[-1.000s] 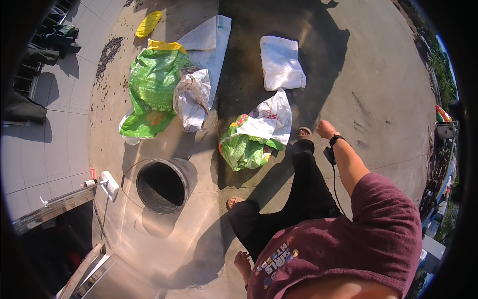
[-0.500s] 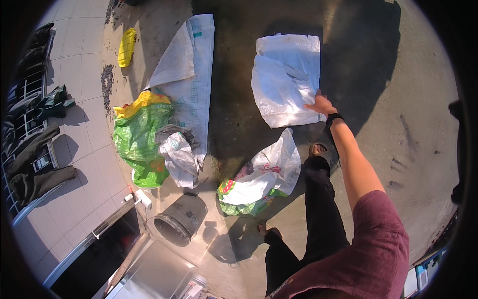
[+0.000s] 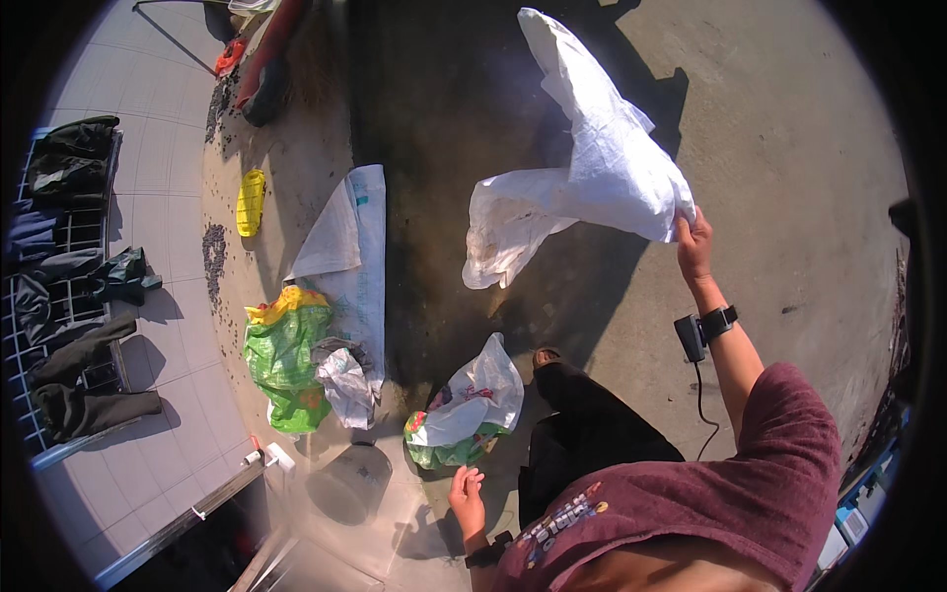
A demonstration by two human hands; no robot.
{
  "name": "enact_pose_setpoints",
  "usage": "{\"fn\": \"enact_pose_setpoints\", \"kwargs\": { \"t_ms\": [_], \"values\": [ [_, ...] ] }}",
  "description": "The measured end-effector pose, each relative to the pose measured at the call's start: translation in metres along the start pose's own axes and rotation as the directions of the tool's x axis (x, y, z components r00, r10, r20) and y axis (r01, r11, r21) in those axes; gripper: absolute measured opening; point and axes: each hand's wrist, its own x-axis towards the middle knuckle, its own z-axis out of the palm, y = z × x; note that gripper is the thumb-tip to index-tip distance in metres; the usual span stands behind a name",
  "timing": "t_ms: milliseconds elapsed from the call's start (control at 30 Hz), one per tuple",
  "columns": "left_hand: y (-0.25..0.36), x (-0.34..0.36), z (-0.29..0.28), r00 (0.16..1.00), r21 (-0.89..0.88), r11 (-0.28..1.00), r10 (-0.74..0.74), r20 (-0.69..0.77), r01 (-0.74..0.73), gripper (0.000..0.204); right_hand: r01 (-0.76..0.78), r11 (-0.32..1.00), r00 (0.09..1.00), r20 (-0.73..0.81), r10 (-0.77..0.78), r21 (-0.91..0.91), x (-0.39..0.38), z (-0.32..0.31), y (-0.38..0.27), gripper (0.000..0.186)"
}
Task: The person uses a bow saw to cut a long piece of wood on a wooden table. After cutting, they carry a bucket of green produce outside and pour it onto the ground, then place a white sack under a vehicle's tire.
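My right hand [image 3: 693, 245] is closed on a corner of a white woven sack [image 3: 621, 163]. The sack hangs lifted and folded, fanning out up and to the left above the dark wet ground, with a stained part at its left end. Low in the middle, my left hand [image 3: 468, 498] has its fingers loosely apart and holds nothing. Just above it lies a crumpled white and green printed bag [image 3: 464, 407]. Further left is a flat white sack [image 3: 357, 266], with a green and yellow bag [image 3: 286, 355] and a crumpled pale bag [image 3: 346, 383] against its lower end.
Dark clothes [image 3: 74, 163] hang on a rack [image 3: 74, 227] at the left. A yellow object [image 3: 251, 202] lies on the concrete. A grey bucket [image 3: 345, 485], hazy here, stands lower left. A long red and dark shape [image 3: 271, 59] is at the top left.
The white sack has come up off the ground in my right hand, swinging up and right and unfolding from its flat shape. My left hand has come into view.
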Motion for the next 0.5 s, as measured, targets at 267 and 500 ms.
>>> {"fn": "enact_pose_setpoints", "kwargs": {
  "t_ms": [267, 500],
  "values": [
    [-0.032, 0.016, 0.169, 0.972, -0.103, 0.967, 0.230, -0.055, -0.234, 0.031, -0.794, 0.572, 0.409, -0.877, 0.252, -0.206, -0.017, -0.375, 0.133, 0.027],
    [-0.031, 0.004, 0.301, 0.926, 0.601, 0.783, -0.329, 0.185, 0.158, 0.034, -0.772, 0.513, 0.524, -0.833, 0.179, -0.376, 0.342, -0.348, 0.123, 0.032]
  ]
}}
